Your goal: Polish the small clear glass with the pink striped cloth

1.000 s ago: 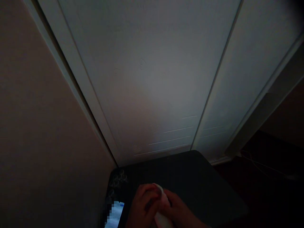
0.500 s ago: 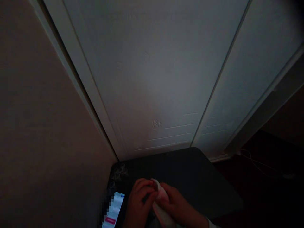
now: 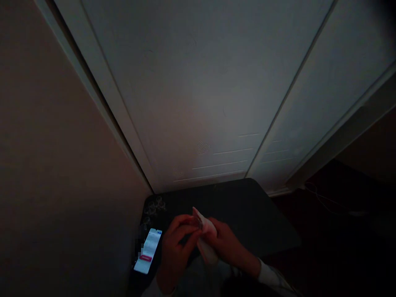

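Observation:
Over the dark table, my right hand (image 3: 227,241) is closed around a thin, pale pinkish-white piece (image 3: 206,251) that looks like folded cloth or paper. Part of it hangs below the fingers and one corner points up. My left hand (image 3: 179,239) has its thumb and fingertips pinched together at the left edge of this piece. Something small and dark or see-through seems to sit between those fingertips, but dim light hides its shape. Left of my left hand, a phone (image 3: 149,251) with a lit screen lies on the table.
Several small clear, ring-like pieces (image 3: 154,205) lie at the far left corner of the dark table (image 3: 247,210). Behind it stand white panelled doors (image 3: 192,103), with a wall (image 3: 77,185) at left. A white cable (image 3: 321,200) runs over the dark floor at right.
The view has tipped down a little, so table, phone and hands appear higher. The pale piece now shows a raised corner, and my left fingertips are pinched against its edge.

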Tool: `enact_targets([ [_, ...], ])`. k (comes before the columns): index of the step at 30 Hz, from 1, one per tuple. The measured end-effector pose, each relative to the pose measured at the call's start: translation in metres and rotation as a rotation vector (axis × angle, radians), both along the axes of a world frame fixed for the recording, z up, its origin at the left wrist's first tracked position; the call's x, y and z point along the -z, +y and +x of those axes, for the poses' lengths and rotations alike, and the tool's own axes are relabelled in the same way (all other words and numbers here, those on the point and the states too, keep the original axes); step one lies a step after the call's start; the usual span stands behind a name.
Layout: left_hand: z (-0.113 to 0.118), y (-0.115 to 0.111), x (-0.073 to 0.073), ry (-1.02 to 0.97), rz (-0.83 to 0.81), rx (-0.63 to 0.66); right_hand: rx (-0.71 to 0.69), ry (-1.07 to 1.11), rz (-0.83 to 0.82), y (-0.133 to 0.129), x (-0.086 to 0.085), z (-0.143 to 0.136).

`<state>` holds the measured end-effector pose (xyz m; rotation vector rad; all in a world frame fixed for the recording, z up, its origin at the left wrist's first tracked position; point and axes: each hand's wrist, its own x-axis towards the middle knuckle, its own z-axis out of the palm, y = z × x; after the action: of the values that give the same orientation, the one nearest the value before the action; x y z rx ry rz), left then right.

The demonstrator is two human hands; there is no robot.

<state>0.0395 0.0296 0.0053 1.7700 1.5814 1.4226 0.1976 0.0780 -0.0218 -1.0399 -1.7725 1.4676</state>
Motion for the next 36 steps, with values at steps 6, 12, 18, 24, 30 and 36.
enact_targets([
  [6,0.004,0.001,0.000,-0.103,-0.030,-0.018,0.012,-0.019,0.012,-0.001,0.001,0.002],
  [12,0.004,0.001,-0.008,-0.043,-0.094,0.061,0.003,0.031,0.034,-0.005,0.005,0.003],
  [18,0.003,-0.001,-0.001,-0.195,-0.309,0.002,-0.026,0.070,0.008,-0.008,0.005,0.006],
  [24,0.006,-0.002,0.001,-0.429,-0.365,-0.035,-0.003,0.168,-0.079,-0.012,0.005,0.008],
  [30,0.007,-0.006,0.009,-0.432,-0.354,0.031,0.078,0.286,-0.270,-0.010,0.011,0.006],
  [36,0.008,-0.006,0.006,-0.231,-0.342,0.186,0.180,0.348,-0.332,-0.006,0.013,0.003],
])
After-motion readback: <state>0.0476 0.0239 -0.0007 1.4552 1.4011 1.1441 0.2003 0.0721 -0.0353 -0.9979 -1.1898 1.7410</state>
